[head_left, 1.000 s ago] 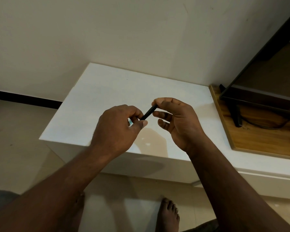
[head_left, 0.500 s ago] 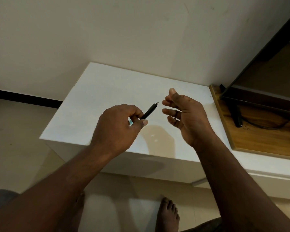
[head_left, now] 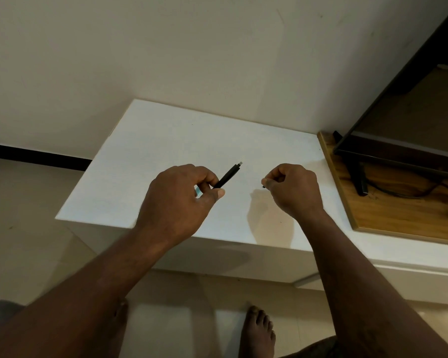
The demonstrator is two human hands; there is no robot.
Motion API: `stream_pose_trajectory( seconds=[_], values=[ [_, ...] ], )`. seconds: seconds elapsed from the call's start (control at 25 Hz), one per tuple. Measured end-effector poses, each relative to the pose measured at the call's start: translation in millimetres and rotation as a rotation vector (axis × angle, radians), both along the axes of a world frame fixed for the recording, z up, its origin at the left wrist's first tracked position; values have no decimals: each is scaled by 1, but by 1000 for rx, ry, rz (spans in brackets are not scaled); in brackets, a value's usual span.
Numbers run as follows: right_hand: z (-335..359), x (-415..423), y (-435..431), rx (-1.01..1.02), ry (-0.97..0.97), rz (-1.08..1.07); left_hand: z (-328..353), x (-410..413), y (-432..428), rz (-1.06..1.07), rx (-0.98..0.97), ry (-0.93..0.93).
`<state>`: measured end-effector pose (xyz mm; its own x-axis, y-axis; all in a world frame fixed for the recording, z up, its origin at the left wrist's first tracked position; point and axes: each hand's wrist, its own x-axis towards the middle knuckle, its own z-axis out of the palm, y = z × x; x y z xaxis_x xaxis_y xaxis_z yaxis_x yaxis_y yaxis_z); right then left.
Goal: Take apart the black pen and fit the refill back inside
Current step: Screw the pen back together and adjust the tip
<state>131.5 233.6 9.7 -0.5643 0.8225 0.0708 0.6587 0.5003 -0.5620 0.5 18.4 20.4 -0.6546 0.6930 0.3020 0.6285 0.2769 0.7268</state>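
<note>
The left hand (head_left: 181, 200) held the black pen (head_left: 228, 175) above the white table (head_left: 166, 140), thumb and curled fingers pinching its near end. The pen slanted up and away to the right, and its far end finished in a short pale tip. A bit of something light blue showed inside that hand, by the thumb; what it was could not be told.

The right hand (head_left: 292, 189) hung to the right of the pen and apart from it, fingers curled in tight. At its fingertips a small dark piece (head_left: 263, 186) was pinched against the thumb, with only its end poking out to the left, too small to make out further. Both hands cast soft shadows on the tabletop below them.

On the right side of the table lay a wooden board (head_left: 373, 202), and on it stood a dark screen (head_left: 398, 148) on its stand, with a black cable (head_left: 404, 193) trailing across the wood. Near the bottom edge a bare foot (head_left: 259, 329) rested on the pale tiled floor (head_left: 23, 228).
</note>
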Motion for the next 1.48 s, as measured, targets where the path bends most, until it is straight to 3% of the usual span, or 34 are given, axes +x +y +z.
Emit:
stream_pose_trajectory(
  seconds=[0.2, 0.4, 0.56, 0.96, 1.12, 1.48],
  values=[
    [-19, -3, -2, 102, -138, -30, 2, 0, -1, -6, 9, -8],
    [-26, -6, -8, 202, -131, -26, 3, -1, -1, -13, 14, 1],
    [-18, -14, -19, -21, -91, 54, 3, -1, 0, -12, 21, 5],
    [41, -14, -39, -591, 528, 193, -1, -2, 1, 13, 0, 40],
    [48, -9, -38, -653, 642, 205, -2, -2, 1, 13, -14, 50],
    [47, -11, -41, -576, 560, 286, -2, -3, 0, 12, -24, 52]
  ],
)
